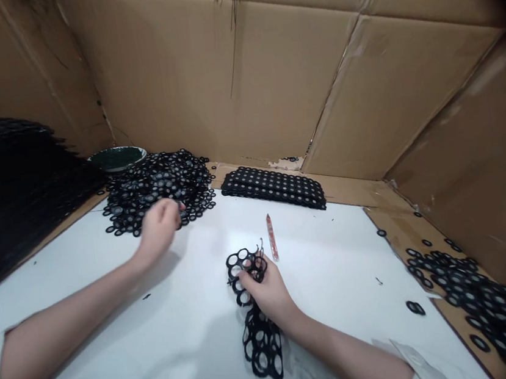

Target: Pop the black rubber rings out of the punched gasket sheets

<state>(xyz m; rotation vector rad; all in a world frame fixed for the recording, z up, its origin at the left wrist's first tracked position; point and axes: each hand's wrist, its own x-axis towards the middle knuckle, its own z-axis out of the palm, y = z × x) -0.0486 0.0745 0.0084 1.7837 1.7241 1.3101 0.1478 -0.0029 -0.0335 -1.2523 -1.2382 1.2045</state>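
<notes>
My right hand [269, 289] grips a black sheet of joined rings [262, 348], thumb on top. The sheet hangs down toward the table's near edge, and thin strands stick up by the fingers. My left hand [160, 225] is closed at the front edge of a heap of loose black rings [159, 176]. Its fingertips are pressed together, and what they hold, if anything, is too small to make out. A red pointed tool like a pen or small cutter [272, 237] lies on the white table just beyond my right hand.
A folded black perforated sheet [274, 188] lies at the back. Behind the heap is a bowl with dark green contents [117, 158]. A tall black stack [17, 187] stands at left. More loose rings [473, 291] lie at right. Cardboard walls [228, 63] enclose the white table [337, 277].
</notes>
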